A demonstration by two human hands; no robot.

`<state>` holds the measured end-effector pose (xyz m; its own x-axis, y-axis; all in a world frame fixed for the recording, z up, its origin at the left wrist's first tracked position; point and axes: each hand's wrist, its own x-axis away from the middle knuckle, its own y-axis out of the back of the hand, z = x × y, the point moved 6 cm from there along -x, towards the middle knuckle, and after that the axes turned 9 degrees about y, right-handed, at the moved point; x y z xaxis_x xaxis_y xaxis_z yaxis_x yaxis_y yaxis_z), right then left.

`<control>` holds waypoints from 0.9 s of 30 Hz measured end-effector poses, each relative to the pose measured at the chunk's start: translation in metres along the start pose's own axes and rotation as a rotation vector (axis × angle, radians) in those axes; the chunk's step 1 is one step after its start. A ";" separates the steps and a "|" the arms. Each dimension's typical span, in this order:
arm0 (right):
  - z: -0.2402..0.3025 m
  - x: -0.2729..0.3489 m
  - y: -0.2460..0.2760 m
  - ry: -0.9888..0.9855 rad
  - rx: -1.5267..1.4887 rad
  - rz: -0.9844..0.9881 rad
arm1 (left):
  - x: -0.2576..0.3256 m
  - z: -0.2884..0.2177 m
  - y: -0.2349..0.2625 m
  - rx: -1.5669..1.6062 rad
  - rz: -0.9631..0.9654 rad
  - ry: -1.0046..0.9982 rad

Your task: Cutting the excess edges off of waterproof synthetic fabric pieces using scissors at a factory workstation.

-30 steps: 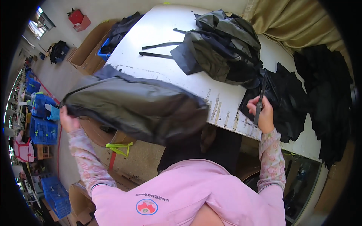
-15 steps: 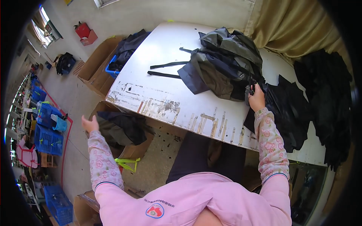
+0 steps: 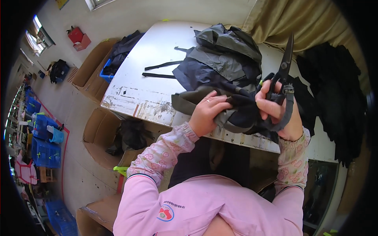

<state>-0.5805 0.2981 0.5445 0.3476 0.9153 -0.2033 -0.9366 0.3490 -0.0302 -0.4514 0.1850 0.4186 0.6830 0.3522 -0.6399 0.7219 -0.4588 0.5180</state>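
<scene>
My left hand (image 3: 210,114) is closed on a dark grey-and-black fabric piece (image 3: 240,118), lifted near the table's front edge. In my right hand (image 3: 271,106) is a pair of scissors (image 3: 286,65) with black-wrapped handles, blades pointing up and away. The right fingers are close against the fabric's right side; whether they also pinch it I cannot tell. Just beyond both hands, a heap of dark grey and black fabric (image 3: 228,51) lies on the white table (image 3: 157,43), with black straps (image 3: 159,74) trailing left from it.
Black fabric pieces (image 3: 332,94) are piled at the table's right, below a gold curtain (image 3: 299,19). An open cardboard box (image 3: 96,131) holding a dark bundle (image 3: 134,135) stands at the table's left front. Behind it are another carton (image 3: 92,72) and a blue basket (image 3: 105,72).
My left hand has come from above the cardboard box to the table and closed on the fabric. My right hand has come nearer, turning the scissors upward. The bundle sits lower in the box.
</scene>
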 end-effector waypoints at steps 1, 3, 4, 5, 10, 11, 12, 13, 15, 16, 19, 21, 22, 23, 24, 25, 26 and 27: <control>0.008 -0.002 0.011 0.098 0.147 -0.086 | -0.014 -0.008 0.005 0.357 0.057 0.353; 0.017 0.003 0.033 0.266 0.300 -0.202 | -0.028 -0.003 0.018 0.835 -0.062 0.495; 0.018 0.008 0.045 0.306 0.378 -0.269 | -0.036 -0.001 0.025 1.130 -0.119 0.541; 0.014 0.017 0.053 0.309 0.378 -0.280 | -0.038 0.000 0.034 1.252 -0.141 0.679; -0.063 0.082 0.084 0.151 0.300 -0.334 | -0.015 0.031 0.050 1.459 -0.265 1.094; -0.086 0.086 0.085 0.240 0.481 -0.314 | -0.003 0.044 0.050 1.435 -0.279 1.107; -0.106 0.090 0.084 0.325 0.670 -0.297 | 0.005 0.055 0.047 1.428 -0.272 1.115; -0.126 0.092 0.083 0.168 0.656 -0.350 | 0.013 0.064 0.043 1.473 -0.252 1.145; -0.154 0.087 0.087 0.082 0.723 -0.405 | 0.027 0.076 0.039 1.516 -0.229 1.168; -0.171 0.083 0.096 0.006 0.711 -0.427 | 0.025 0.070 0.038 1.515 -0.214 1.172; -0.192 0.056 0.098 0.269 0.638 -0.359 | 0.038 0.061 0.046 1.401 -0.221 1.292; -0.202 0.043 0.098 0.179 0.594 -0.285 | 0.048 0.062 0.060 1.419 -0.179 1.294; -0.210 0.038 0.095 0.087 0.555 -0.209 | 0.052 0.062 0.066 1.443 -0.135 1.297; -0.215 0.036 0.098 0.065 0.506 -0.185 | 0.056 0.067 0.073 1.466 -0.115 1.274; -0.219 0.035 0.105 0.101 0.439 -0.174 | 0.061 0.073 0.083 1.460 -0.127 1.275; -0.214 0.035 0.112 0.043 0.309 -0.177 | 0.067 0.078 0.098 1.470 -0.118 1.275; -0.198 0.037 0.120 -0.018 0.180 -0.178 | 0.075 0.083 0.112 1.482 -0.110 1.276; -0.177 0.042 0.128 -0.042 0.179 -0.170 | 0.084 0.089 0.123 1.458 -0.093 1.284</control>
<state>-0.6930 0.3455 0.3592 0.5048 0.8464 -0.1695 -0.8431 0.5256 0.1137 -0.3149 0.0853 0.3784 0.8040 0.3932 0.4461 0.5846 -0.3857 -0.7137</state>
